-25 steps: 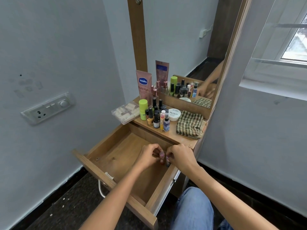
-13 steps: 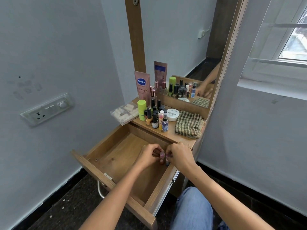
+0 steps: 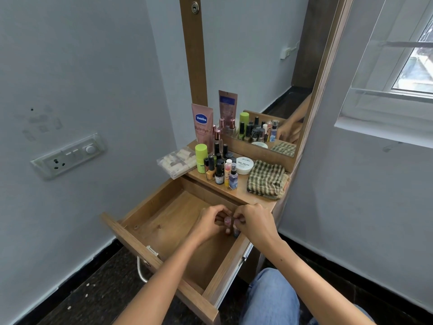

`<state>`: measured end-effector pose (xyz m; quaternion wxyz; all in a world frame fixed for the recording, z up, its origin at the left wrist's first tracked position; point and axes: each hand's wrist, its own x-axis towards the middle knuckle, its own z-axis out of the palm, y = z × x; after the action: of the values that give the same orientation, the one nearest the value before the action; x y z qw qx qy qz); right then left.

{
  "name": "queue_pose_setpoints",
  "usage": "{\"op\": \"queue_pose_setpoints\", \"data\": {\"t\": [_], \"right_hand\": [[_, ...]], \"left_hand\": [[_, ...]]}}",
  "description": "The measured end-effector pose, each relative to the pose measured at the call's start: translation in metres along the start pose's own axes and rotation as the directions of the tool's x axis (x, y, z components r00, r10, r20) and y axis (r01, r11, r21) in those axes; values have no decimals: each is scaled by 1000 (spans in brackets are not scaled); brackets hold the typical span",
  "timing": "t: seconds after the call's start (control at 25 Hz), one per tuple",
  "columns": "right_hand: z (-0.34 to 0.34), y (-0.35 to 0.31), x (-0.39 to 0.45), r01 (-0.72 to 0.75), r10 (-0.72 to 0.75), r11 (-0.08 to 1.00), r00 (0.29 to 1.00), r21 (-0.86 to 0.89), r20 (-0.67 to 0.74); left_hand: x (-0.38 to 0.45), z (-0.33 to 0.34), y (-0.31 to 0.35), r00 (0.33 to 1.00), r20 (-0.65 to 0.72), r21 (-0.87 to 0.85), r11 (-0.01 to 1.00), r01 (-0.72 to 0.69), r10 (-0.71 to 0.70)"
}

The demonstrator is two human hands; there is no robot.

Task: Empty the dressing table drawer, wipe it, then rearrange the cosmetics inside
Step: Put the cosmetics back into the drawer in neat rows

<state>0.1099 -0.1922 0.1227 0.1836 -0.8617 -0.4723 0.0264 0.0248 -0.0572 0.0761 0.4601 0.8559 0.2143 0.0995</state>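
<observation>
The wooden drawer (image 3: 164, 221) stands pulled out, its floor mostly bare. Inside it, near the right wall, my left hand (image 3: 209, 222) and my right hand (image 3: 254, 222) meet over two small bottles (image 3: 230, 227). My left fingers pinch the pinkish-capped one; my right fingers curl round the one beside it. On the table top stand a pink Vaseline tube (image 3: 202, 127), a green-capped stick (image 3: 201, 158), several nail polish bottles (image 3: 219, 168), a white nail polish remover jar (image 3: 244, 165) and a folded checked cloth (image 3: 267, 179).
A clear packet of small items (image 3: 177, 161) overhangs the table's left edge. The mirror (image 3: 269, 78) rises behind the cosmetics. A switch panel (image 3: 68, 156) is on the left wall, a window (image 3: 407, 55) at right. My jeans-clad knee (image 3: 271, 299) sits below the drawer's right corner.
Both hands have stayed together on the small bottles in the drawer, shifting only slightly. The items on the table top have not moved.
</observation>
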Motion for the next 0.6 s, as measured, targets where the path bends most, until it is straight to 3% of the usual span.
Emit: {"op": "queue_pose_setpoints", "data": {"t": [0.16, 0.28, 0.44, 0.6], "right_hand": [[-6, -1, 2, 9, -7, 999, 999, 52, -44], [-12, -6, 8, 17, -2, 995, 988, 98, -153], [-17, -18, 19, -42, 84, 989, 951, 145, -297], [-23, -25, 31, -64, 146, 977, 896, 203, -419]], "left_hand": [[-3, -21, 5, 996, -69, 73, 996, -55, 61], [-8, -39, 22, 977, -170, 127, 986, -111, 132], [-8, -50, 52, 878, -387, 326, 932, -155, 281], [10, -47, 63, 805, -443, 583, 809, -75, 394]]}}
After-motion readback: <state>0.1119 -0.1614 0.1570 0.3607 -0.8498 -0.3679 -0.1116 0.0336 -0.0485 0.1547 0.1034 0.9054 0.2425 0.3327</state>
